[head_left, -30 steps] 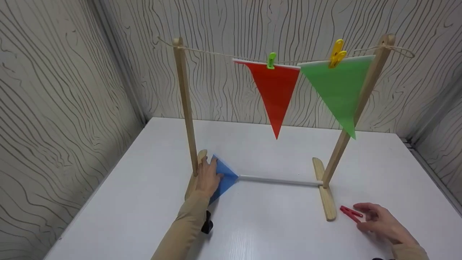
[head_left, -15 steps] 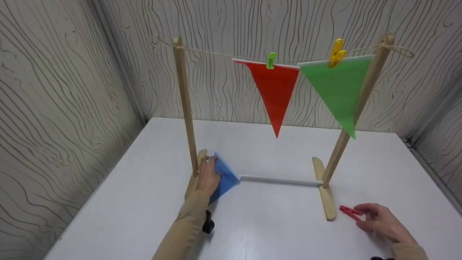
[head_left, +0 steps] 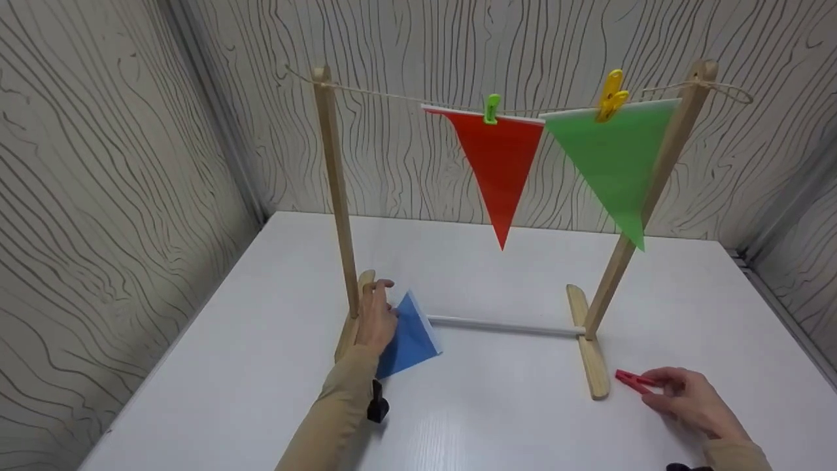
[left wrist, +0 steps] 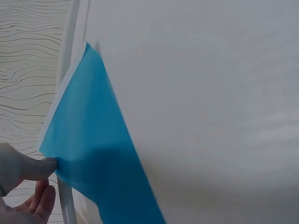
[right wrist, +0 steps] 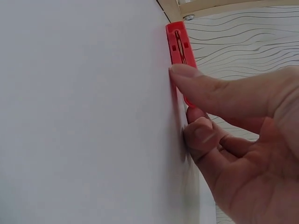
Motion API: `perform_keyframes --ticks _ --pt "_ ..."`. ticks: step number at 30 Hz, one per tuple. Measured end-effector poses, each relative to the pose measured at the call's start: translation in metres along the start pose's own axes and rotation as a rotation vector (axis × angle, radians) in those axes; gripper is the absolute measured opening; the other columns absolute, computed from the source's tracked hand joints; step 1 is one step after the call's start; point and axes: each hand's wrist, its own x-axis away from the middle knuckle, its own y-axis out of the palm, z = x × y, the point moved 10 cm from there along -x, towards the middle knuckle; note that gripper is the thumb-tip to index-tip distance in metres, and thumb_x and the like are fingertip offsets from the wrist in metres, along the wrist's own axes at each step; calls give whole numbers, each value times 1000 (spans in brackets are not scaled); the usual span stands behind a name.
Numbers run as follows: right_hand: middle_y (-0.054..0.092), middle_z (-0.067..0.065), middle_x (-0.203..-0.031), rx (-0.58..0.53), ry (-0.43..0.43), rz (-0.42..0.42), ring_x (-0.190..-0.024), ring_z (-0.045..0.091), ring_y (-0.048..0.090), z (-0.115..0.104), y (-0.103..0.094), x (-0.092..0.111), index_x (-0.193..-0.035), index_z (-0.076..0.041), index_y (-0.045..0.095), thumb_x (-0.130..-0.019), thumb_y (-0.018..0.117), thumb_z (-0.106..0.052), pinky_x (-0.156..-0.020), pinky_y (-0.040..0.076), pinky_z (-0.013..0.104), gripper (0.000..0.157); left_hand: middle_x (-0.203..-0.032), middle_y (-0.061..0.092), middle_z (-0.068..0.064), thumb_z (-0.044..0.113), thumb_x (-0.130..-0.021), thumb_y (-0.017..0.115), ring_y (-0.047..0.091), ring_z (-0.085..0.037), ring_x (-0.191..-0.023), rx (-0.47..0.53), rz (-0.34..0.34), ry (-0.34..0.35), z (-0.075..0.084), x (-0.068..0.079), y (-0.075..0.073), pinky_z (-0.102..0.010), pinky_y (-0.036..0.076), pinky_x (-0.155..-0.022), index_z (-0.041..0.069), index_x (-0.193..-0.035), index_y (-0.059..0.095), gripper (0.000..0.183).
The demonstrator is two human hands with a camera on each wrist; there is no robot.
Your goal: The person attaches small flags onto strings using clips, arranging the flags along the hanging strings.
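Observation:
A blue triangular flag [head_left: 413,337] lies by the left foot of a wooden rack [head_left: 335,183]. My left hand [head_left: 384,307] pinches its near corner and tilts it up off the white table [head_left: 497,405]. In the left wrist view my thumb [left wrist: 29,166] presses the blue flag [left wrist: 93,154] at its edge. A red clothespin [head_left: 630,379] lies flat on the table just right of the rack's right foot. My right hand [head_left: 654,386] pinches its near end. In the right wrist view my fingers [right wrist: 215,95] close on the red clothespin [right wrist: 179,46].
A string [head_left: 392,97] runs between the rack's two posts. On it hang a red flag [head_left: 498,163] under a green clothespin [head_left: 490,108] and a green flag [head_left: 611,160] under a yellow clothespin [head_left: 611,95]. A white rod [head_left: 503,325] joins the feet. Patterned walls enclose the table.
The blue flag has come up from lying flat and swung toward me in my left hand. My right fingers have closed on the red clothespin's end.

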Motion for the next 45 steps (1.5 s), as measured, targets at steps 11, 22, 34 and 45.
perform_keyframes --ticks 11,22,34,45 --pt "57 5 -90 -28 21 11 -84 19 48 5 -3 0 -130 11 55 -86 80 -19 -62 42 25 59 -125 61 -24 10 -94 68 58 -36 -117 -78 -78 -36 -2 -5 9 -53 48 -102 0 -129 59 37" --pt "58 5 -92 -17 8 18 -85 19 47 3 -3 -1 -131 11 55 -86 80 -19 -62 41 26 60 -108 72 -20 8 -89 75 65 -34 -104 -72 -120 -41 -7 -5 14 -49 53 -96 -5 -128 60 44" --pt "61 5 -96 -28 14 21 -86 18 48 2 -2 -2 -133 10 55 -89 77 -19 -64 41 26 57 -101 66 -12 4 -90 71 55 -23 -95 -34 -68 -80 -5 -2 8 -42 50 -89 3 -128 61 39" --pt "68 20 -110 -70 -1 55 -91 19 56 1 -6 -2 -135 12 52 -93 72 -15 -69 51 20 54 -99 70 -14 4 -91 71 63 -24 -92 25 -38 -79 -1 -4 0 -41 53 -86 -1 -112 71 22"
